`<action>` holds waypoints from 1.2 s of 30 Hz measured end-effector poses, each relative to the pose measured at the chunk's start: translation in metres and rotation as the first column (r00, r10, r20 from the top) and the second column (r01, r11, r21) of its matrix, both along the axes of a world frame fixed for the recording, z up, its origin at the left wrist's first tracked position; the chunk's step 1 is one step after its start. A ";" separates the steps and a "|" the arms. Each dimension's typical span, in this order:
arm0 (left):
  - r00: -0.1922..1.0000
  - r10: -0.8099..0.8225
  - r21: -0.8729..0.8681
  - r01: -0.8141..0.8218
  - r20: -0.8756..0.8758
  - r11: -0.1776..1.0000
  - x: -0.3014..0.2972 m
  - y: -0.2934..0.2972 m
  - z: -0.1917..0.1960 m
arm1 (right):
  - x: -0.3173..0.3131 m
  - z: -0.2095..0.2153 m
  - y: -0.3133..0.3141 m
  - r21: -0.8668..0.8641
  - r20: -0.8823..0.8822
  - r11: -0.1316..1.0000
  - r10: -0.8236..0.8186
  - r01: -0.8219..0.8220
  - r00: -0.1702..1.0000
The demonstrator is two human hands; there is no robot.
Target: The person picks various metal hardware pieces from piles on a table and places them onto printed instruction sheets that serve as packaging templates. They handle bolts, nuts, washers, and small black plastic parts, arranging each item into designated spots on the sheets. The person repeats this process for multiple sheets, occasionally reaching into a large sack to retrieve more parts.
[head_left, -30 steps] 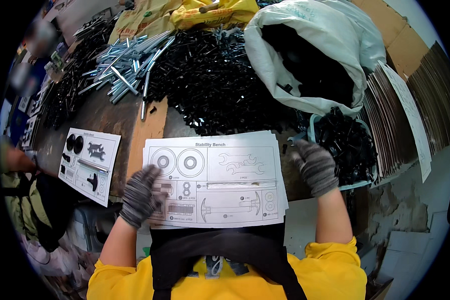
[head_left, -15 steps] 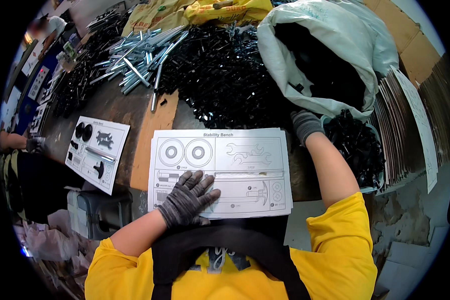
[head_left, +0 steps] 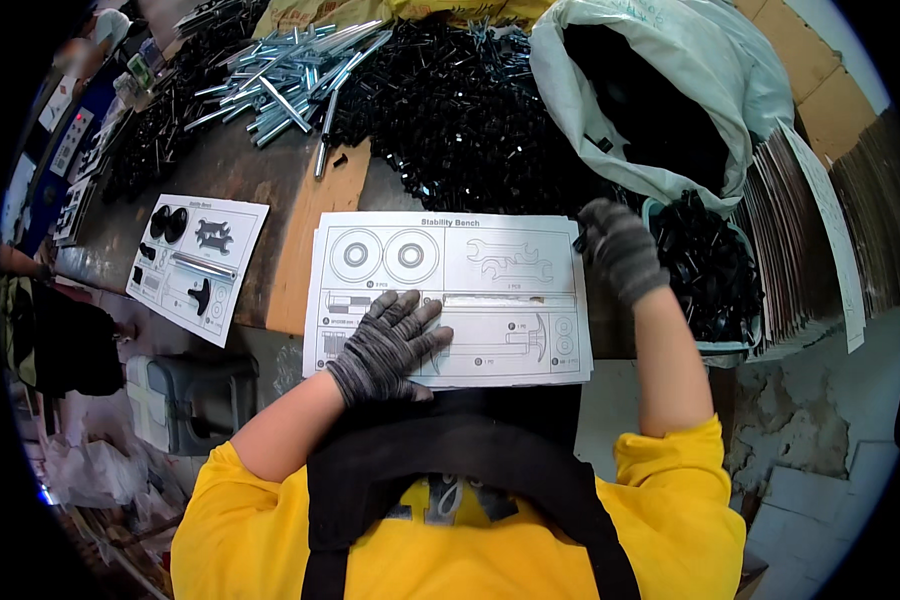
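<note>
A stack of printed parts sheets [head_left: 390,330], with line drawings of discs, wrenches and bolts, lies in front of me at the table edge. My left hand [head_left: 388,345], in a grey striped glove, rests flat on it with fingers spread. By the stack's upper right corner is my right hand [head_left: 625,250], gloved alike, its fingers curled round a small black piece [head_left: 581,243] whose exact kind I cannot make out. Beyond the sheets spreads a heap of small black parts [head_left: 470,120]. Beside my right hand stands a pale tub [head_left: 755,270] filled with black pieces.
A white sack [head_left: 570,120] of black parts leans at the back right, by stacked cardboard [head_left: 795,240]. Metal tubes [head_left: 280,85] are piled far left. Another sheet [head_left: 195,270] bearing parts lies left, near a co-worker's arm [head_left: 20,262]. A grey plastic stool [head_left: 195,400] stands below.
My right hand has come from the heap's edge toward me, to the sheets' upper right corner, with a small black piece now at its fingertips. My left hand stays on the sheets.
</note>
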State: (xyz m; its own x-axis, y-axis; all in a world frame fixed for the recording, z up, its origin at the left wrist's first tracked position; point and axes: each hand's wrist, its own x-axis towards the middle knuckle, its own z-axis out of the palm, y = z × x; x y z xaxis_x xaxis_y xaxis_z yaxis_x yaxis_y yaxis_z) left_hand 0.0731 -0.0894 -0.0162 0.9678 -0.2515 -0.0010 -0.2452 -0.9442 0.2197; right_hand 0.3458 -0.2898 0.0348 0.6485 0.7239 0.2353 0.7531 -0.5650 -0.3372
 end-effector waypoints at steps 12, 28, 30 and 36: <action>0.999 -0.005 0.030 0.004 0.035 1.000 0.001 0.000 -0.006 | -0.136 -0.066 -0.050 0.118 -0.076 0.990 -0.074 0.082 0.994; 0.997 0.011 0.032 -0.014 0.082 0.999 -0.004 -0.002 -0.010 | -0.093 -0.044 -0.032 -0.355 -0.054 0.927 -0.150 0.122 0.987; 0.997 0.009 0.029 -0.011 0.072 1.000 -0.003 -0.001 -0.012 | -0.087 -0.045 -0.028 -0.440 -0.069 0.893 -0.135 0.091 0.988; 1.000 0.023 0.068 -0.024 0.016 0.997 0.000 -0.001 -0.010 | -0.071 -0.050 -0.021 -0.454 -0.164 0.889 -0.015 -0.062 0.986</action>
